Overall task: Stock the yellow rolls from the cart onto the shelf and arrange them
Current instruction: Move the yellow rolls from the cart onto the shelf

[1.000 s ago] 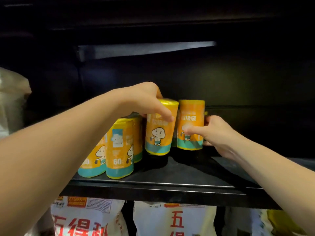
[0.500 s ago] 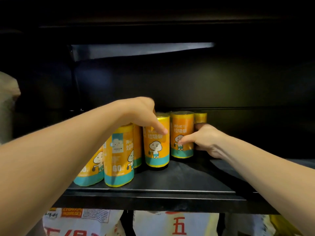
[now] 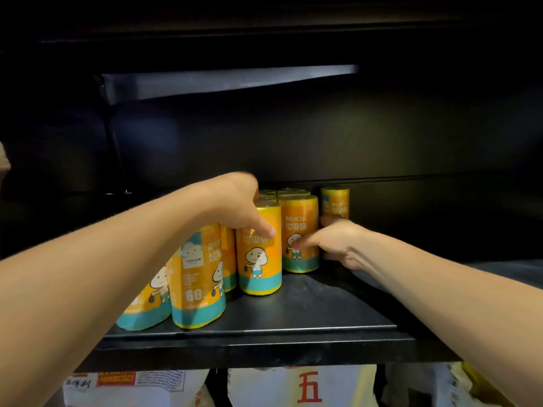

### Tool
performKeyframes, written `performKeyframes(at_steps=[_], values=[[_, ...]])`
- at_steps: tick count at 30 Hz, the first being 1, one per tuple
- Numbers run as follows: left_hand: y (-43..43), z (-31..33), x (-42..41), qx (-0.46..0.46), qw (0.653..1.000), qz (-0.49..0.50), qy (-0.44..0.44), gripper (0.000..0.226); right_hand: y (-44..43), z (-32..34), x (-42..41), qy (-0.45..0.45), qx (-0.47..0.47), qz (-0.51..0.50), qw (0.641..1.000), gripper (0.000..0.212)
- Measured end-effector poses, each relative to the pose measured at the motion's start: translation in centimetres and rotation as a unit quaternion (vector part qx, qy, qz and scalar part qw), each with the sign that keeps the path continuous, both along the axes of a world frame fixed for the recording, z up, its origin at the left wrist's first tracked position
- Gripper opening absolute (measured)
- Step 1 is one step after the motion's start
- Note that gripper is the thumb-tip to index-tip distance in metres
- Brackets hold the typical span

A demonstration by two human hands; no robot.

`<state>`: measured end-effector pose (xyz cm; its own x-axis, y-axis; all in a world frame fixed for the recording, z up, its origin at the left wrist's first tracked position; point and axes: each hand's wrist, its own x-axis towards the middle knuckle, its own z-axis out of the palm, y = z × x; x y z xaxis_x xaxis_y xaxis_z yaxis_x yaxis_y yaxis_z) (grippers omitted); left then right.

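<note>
Several yellow rolls with teal bottoms and a cartoon figure stand upright on a black shelf. My left hand grips the top of one roll near the middle. My right hand holds the roll just right of it, thumb on its front, fingers round its far side. Another roll stands behind my right hand at the back. Two front rolls, one and a second, stand under my left forearm. The cart is out of view.
The shelf's right half is bare dark metal. A dark shelf board hangs overhead. Below the front edge sit white sacks with red print. A pale object shows at the far left edge.
Both hands have pushed their rolls deeper toward the back of the shelf. More rolls at the back now show behind them.
</note>
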<state>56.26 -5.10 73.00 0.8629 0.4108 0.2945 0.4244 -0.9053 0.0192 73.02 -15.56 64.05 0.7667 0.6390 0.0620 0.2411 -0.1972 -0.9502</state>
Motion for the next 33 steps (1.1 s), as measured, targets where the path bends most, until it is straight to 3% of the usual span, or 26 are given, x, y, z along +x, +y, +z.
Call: performKeyframes(at_steps=[18,33], values=[[-0.2,0.5,0.4,0.068,0.997,-0.006,0.046,0.074,0.5,0.3,-0.1,-0.040,-0.031,-0.012,0.999,0.085],[-0.6,0.2,0.5,0.085,0.994,0.003,0.063,0.072,-0.2,0.6,-1.3,-0.147,-0.055,-0.026,0.987,0.083]])
